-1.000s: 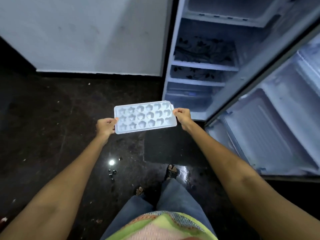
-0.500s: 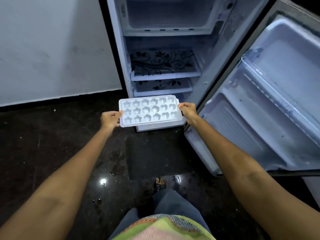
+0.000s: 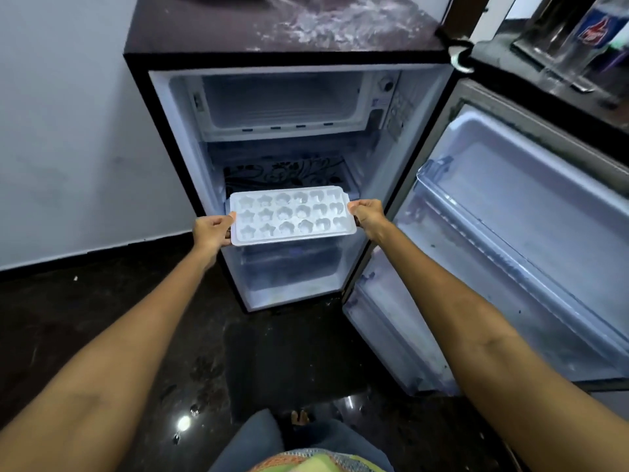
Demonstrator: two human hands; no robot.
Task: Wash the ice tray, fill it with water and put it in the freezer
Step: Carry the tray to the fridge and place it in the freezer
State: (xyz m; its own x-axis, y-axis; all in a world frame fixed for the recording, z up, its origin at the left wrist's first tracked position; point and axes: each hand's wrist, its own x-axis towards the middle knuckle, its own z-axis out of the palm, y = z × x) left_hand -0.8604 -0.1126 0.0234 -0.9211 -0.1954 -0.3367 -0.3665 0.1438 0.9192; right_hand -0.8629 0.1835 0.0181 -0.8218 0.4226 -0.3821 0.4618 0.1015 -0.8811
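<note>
I hold a white ice tray [image 3: 291, 215] level in front of the open fridge, with several star and heart shaped wells showing. My left hand [image 3: 211, 231] grips its left end and my right hand [image 3: 369, 212] grips its right end. The freezer compartment [image 3: 282, 102] sits open at the top of the fridge interior, above the tray. Whether the wells hold water cannot be told.
The fridge door [image 3: 510, 240] swings open to the right with bare door shelves. A patterned glass shelf [image 3: 286, 172] lies behind the tray and a crisper drawer [image 3: 289, 267] below. The fridge top [image 3: 289, 25] is dusty. A bottle [image 3: 595, 25] stands at upper right. The dark floor [image 3: 85, 318] is wet.
The view has swung left and up, bringing the whole fridge and freezer compartment into sight. The tray, held at both ends, now sits directly before the fridge shelves.
</note>
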